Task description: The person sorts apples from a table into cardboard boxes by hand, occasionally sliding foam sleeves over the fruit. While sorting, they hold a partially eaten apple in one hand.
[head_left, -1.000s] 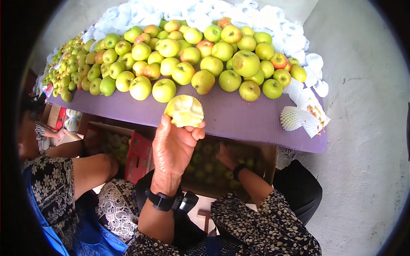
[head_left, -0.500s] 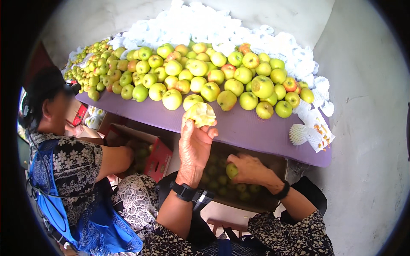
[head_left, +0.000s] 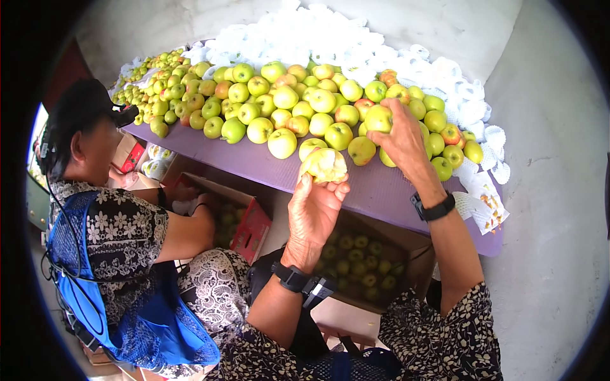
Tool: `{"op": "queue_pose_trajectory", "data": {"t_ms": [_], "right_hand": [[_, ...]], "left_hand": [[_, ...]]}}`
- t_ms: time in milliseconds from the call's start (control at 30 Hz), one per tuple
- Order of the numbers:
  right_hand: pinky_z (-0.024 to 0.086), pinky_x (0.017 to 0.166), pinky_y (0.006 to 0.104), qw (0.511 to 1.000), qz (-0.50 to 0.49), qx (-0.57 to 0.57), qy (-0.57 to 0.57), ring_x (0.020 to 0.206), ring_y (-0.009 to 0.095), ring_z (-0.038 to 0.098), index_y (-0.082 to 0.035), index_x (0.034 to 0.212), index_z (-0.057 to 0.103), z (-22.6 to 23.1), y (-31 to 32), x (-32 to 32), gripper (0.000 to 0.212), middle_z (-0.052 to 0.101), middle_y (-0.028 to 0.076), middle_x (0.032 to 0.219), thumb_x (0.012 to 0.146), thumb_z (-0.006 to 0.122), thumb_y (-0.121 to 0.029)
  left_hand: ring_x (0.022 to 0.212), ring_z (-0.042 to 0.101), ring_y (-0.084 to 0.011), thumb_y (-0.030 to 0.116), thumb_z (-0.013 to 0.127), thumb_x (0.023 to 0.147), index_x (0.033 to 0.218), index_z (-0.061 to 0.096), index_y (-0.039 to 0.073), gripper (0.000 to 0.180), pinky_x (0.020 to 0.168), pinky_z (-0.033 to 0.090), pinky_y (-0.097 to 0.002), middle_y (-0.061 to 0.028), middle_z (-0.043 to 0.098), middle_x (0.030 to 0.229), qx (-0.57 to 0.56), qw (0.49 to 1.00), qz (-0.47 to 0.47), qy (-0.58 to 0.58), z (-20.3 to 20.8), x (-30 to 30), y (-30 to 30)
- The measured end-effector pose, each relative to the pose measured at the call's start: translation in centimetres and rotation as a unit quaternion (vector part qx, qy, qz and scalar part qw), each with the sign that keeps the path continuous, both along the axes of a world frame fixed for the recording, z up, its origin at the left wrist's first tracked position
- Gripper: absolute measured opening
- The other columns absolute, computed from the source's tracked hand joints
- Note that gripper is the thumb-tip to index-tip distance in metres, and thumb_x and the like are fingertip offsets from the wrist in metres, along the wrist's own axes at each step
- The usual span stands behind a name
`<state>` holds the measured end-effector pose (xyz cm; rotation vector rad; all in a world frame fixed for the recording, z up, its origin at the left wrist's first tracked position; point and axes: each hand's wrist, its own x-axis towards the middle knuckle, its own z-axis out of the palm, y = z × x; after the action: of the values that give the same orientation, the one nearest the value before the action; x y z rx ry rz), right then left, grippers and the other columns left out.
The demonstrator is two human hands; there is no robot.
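My left hand (head_left: 314, 213) is raised in front of the table edge, its fingers closed round a partly eaten apple (head_left: 325, 166) with pale bitten flesh facing up. Farther right, my right hand (head_left: 406, 136) reaches over the pile and grips a whole green-yellow apple (head_left: 379, 119). Around it lie many green and red-tinged apples (head_left: 281, 143) heaped on the purple tabletop (head_left: 381, 195). Below the table edge, an open cardboard box (head_left: 416, 254) holds more green apples (head_left: 356, 267).
White foam fruit nets (head_left: 286, 35) are banked behind the apples. Scraps lie on a white sheet (head_left: 489, 206) at the table's right end, near the grey wall (head_left: 553, 152). A co-worker (head_left: 127, 228) sits at left, arms over a red box (head_left: 252, 230).
My right hand has risen from the box below to the apple pile on the table, with an apple in its grip. My left hand still holds the bitten apple.
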<state>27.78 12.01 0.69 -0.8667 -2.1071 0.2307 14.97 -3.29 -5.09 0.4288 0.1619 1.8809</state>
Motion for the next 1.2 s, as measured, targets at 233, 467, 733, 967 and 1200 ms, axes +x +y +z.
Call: {"op": "queue_pose_trajectory", "data": {"t_ms": [233, 467, 733, 967, 1200], "right_hand": [[0.038, 0.081, 0.0467, 0.98, -0.072, 0.137, -0.126, 0.089, 0.034, 0.053, -0.006, 0.11, 0.048, -2.1, 5.7, -3.3, 0.05, 0.056, 0.017, 0.09, 0.069, 0.075, -0.018], [0.037, 0.091, 0.0459, 0.956, -0.134, 0.06, -0.256, 0.101, 0.032, 0.052, -0.008, 0.121, 0.048, -4.3, 7.8, -4.1, 0.056, 0.055, 0.015, 0.105, 0.072, 0.072, -0.022], [0.036, 0.093, 0.0475, 0.959, -0.104, 0.095, -0.248, 0.102, 0.034, 0.052, -0.008, 0.12, 0.05, -2.4, 3.6, -2.6, 0.052, 0.053, 0.017, 0.108, 0.073, 0.07, -0.016], [0.043, 0.081, 0.044, 0.975, -0.039, 0.165, -0.143, 0.091, 0.031, 0.055, -0.005, 0.099, 0.058, -1.5, -6.4, 1.0, 0.03, 0.054, 0.013, 0.104, 0.072, 0.069, -0.011], [0.048, 0.061, 0.0382, 0.981, 0.168, -0.017, -0.093, 0.071, 0.028, 0.06, -0.007, 0.091, 0.058, -8.2, -15.2, 3.9, 0.018, 0.059, 0.009, 0.084, 0.075, 0.065, -0.01]], "left_hand": [[0.085, 0.059, -0.0255, 0.043, 0.057, 0.086, 0.117, 0.048, 0.004, 0.051, 0.069, 0.046, -0.0361, -0.0121, 0.06, 0.104, 0.019, 0.997, -0.075, -0.016, -0.3, -0.8, -0.1], [0.087, 0.058, -0.0263, 0.042, 0.059, 0.085, 0.119, 0.046, 0.004, 0.052, 0.071, 0.046, -0.0363, -0.0132, 0.059, 0.106, 0.004, 0.997, -0.079, -0.028, 0.5, -0.8, -0.4], [0.095, 0.057, -0.03, 0.036, 0.064, 0.081, 0.128, 0.042, 0.006, 0.06, 0.079, 0.047, -0.0377, -0.0148, 0.057, 0.111, 0.008, 0.999, -0.041, -0.013, 0.5, -0.7, -0.4], [0.097, 0.057, -0.0327, 0.037, 0.065, 0.08, 0.124, 0.047, 0.001, 0.06, 0.08, 0.048, -0.0381, -0.0171, 0.057, 0.113, 0.03, 0.993, -0.095, -0.058, -0.6, -1.0, -0.2], [0.096, 0.058, -0.0375, 0.035, 0.068, 0.074, 0.128, 0.043, 0.012, 0.064, 0.075, 0.049, -0.0419, -0.0202, 0.055, 0.115, 0.074, 0.984, -0.155, -0.043, 0.7, -1.2, -2.3]]}}
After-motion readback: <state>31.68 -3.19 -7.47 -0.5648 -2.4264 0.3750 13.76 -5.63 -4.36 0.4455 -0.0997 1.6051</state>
